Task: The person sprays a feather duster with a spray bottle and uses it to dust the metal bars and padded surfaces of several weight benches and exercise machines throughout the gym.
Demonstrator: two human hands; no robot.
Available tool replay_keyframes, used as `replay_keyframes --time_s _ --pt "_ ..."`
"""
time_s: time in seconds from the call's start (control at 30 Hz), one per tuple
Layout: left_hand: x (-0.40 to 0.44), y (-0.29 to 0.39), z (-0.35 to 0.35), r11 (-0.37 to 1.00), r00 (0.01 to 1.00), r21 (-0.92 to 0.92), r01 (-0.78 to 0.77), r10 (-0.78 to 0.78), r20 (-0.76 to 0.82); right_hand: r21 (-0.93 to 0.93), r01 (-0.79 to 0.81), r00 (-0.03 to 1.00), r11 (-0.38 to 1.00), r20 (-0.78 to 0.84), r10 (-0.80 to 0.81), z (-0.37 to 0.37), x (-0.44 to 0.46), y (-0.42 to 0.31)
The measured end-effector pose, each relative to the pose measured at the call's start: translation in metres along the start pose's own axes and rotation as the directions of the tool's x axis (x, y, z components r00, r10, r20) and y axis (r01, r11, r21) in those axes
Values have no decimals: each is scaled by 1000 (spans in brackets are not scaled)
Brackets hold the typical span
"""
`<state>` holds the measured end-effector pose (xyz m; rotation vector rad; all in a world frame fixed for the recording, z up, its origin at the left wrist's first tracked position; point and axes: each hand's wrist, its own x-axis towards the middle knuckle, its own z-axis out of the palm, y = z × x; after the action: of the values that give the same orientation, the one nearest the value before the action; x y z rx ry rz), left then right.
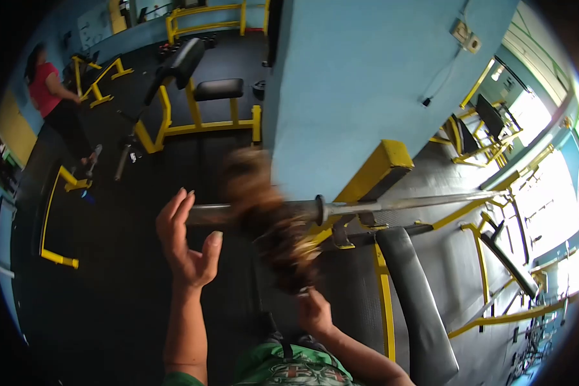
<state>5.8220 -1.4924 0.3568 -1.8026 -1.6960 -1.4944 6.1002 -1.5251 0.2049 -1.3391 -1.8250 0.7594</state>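
Note:
A brown feather duster (282,239), smeared by motion, crosses over the end of a barbell (424,201). My right hand (316,314) is closed around the duster's lower end, low in the middle of the view. At the barbell's left tip, my left hand (188,248) is raised with fingers and thumb apart. Its fingertips are beside the bar's end; whether they touch it I cannot tell. The barbell rests on a yellow rack (386,164) above a black padded bench (418,302). Feathers hide part of the bar's sleeve.
A blue pillar (360,83) stands just behind the bar. Beyond it on the left is a yellow-framed seat machine (219,90). A person in a pink top (45,90) stands at far left near another yellow frame (58,212). More benches and machines (486,132) line the right.

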Motion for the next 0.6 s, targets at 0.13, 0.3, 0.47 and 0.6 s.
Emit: replay_keyframes --time_s 0.13,0.3,0.47,0.6 --pt "-1 4 8 989 998 -134 59 -54 41 -203 384 859 901 437 -267 -35 -14 1" --pt "-6 19 32 956 997 -294 -8 30 69 -414 192 971 890 -53 -234 -139 -93 99" --pt "-3 48 83 905 983 -425 -19 95 158 -471 122 931 874 -251 -265 -211 -57 72" --pt "9 86 123 894 967 -438 -93 185 173 -551 111 935 827 -223 -274 -232 -1 105"
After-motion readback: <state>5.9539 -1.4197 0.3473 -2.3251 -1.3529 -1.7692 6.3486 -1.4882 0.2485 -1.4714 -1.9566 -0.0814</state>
